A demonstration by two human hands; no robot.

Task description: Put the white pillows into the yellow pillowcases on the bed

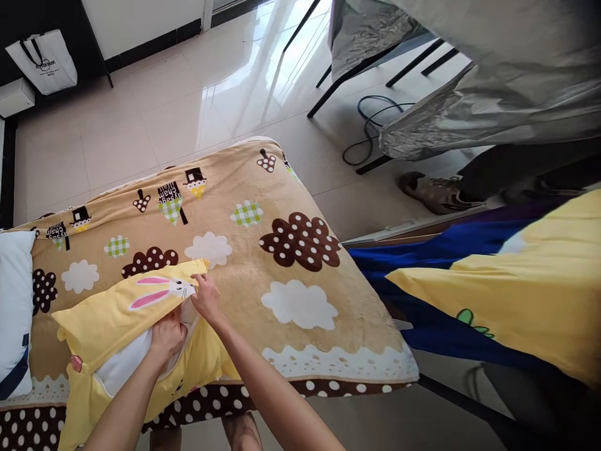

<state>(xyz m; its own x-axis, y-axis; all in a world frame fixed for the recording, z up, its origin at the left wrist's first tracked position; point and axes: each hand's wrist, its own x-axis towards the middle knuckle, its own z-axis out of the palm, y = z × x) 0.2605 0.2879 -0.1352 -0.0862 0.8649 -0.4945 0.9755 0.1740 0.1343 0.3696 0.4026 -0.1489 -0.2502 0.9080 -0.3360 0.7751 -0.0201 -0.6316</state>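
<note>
a white carrier bag (56, 72) with black handles is printed in dark capitals; "tekpark" seems to be readable in part, while the smaller lines below are too small to be made out. a white box (16, 97) is placed beside it. on the tan fleece blanket (244, 250), patterned with clouds, hats and polka dots, the lettering is seen upside down, with "cham" legible.

a yellow pillowcase (101, 332), decorated with a pink-eared white rabbit, is laid on the blanket's near side, toward the left. its opening is spread, and a white pillow (123, 368) is partly enclosed in it.

the edge of the opening, near the rabbit's face, is pinched firmly by the right hand (206, 297). the left hand (168, 335) is set in the opening against the white pillow, knuckles bent; its fingertips are hidden, so whether the pillow is grasped cannot be told.

another white pillow (14, 294) is cut off at the left edge. at the right, yellow fabric (516, 282) is draped over blue cloth (422, 250), near another person's shoe (439, 193).
</note>
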